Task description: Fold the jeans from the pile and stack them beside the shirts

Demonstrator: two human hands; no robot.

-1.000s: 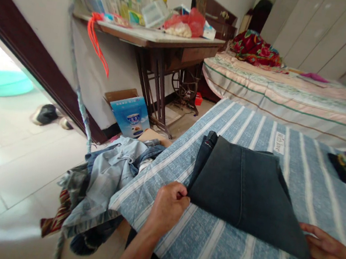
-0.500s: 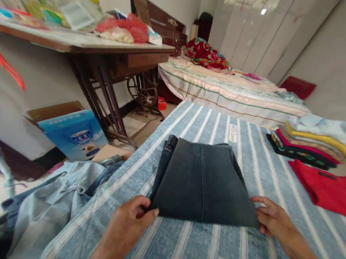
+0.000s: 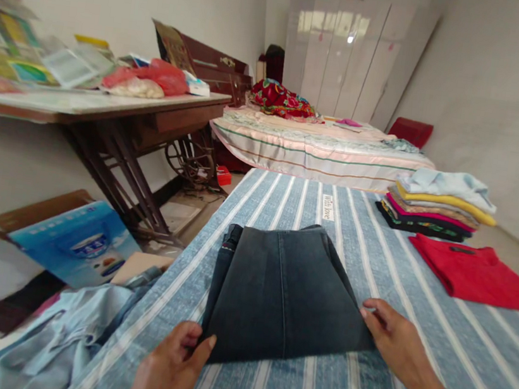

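A folded pair of dark blue jeans (image 3: 289, 294) lies on a blue-and-white striped bedsheet (image 3: 258, 201), with a seam running down its upper layer. My left hand (image 3: 175, 362) pinches the near left corner, thumb on top and fingers at the side. At the near right corner, my right hand (image 3: 393, 340) holds the edge between thumb and fingers; its lower fingers are partly hidden. The near edge slants, lower on the left.
To the right are a stack of folded clothes (image 3: 434, 208) and a folded red garment (image 3: 483, 275). Light blue denim clothes (image 3: 54, 333) hang at the bed's left side. Beyond stand a sewing-machine table (image 3: 155, 117), a blue carton (image 3: 76, 244) and another bed (image 3: 313, 147).
My head view has shifted and levelled. The jeans' near left corner has come closer to me, tilting the front edge. Both hands stay at the same corners.
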